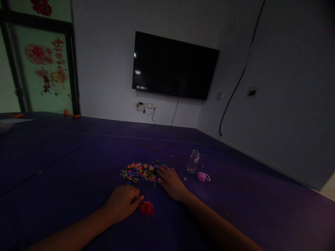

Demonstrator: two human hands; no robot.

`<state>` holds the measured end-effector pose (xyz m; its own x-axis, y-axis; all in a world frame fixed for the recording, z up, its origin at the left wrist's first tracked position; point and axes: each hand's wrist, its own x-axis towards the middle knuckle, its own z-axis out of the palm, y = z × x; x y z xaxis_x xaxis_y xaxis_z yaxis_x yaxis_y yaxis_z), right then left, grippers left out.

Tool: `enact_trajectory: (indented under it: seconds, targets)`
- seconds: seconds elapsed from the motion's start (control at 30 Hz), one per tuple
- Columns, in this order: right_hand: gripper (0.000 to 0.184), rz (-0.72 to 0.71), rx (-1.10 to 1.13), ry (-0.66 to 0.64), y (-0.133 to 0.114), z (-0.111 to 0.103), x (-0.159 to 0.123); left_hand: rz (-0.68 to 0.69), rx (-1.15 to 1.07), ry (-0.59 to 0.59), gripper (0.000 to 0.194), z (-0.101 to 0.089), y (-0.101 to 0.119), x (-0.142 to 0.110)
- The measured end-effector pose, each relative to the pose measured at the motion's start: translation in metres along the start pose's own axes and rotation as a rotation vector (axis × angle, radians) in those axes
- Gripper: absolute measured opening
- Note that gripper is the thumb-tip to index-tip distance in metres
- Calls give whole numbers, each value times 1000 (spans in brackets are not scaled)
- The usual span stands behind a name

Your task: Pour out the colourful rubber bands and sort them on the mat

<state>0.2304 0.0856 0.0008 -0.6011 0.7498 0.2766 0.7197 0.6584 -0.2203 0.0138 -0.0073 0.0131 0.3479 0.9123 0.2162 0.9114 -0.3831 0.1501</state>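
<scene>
Coloured loops [138, 170], small and thin, lie in one loose heap on the dark blue-purple surface [78, 167], in front of the two hands. The right hand [171, 182] is open, palm down, with the fingers a little spread; its fingertips touch the right edge of this heap. The left hand [123, 203] is partly curled, and its thumb reaches to the red loops [147, 208], which make a smaller heap nearer to the person. Whether the left fingers hold one loop, I cannot tell.

To the right of the right hand, a clear bottle [193, 162] stands without its lid, and just beside it lies a pink cap [201, 176] with a ring. The bottle has a small pale label [196, 160], but its text is too small for reading. On the glass door [23, 83] at left are red Chinese-style characters [42, 7]; the top one looks like 福, partly cut by the picture edge. On the black television [175, 66], no brand can be read.
</scene>
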Motion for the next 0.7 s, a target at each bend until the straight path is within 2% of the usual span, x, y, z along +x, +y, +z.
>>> enact_trajectory:
  seconds: [0.3,0.7]
  targets:
    - [48,135,-19,54,5,9,2,-1,26,13,34,2,-2,0]
    - [27,-3,65,247,8,1,4,-13,5,5,34,1,-1,0]
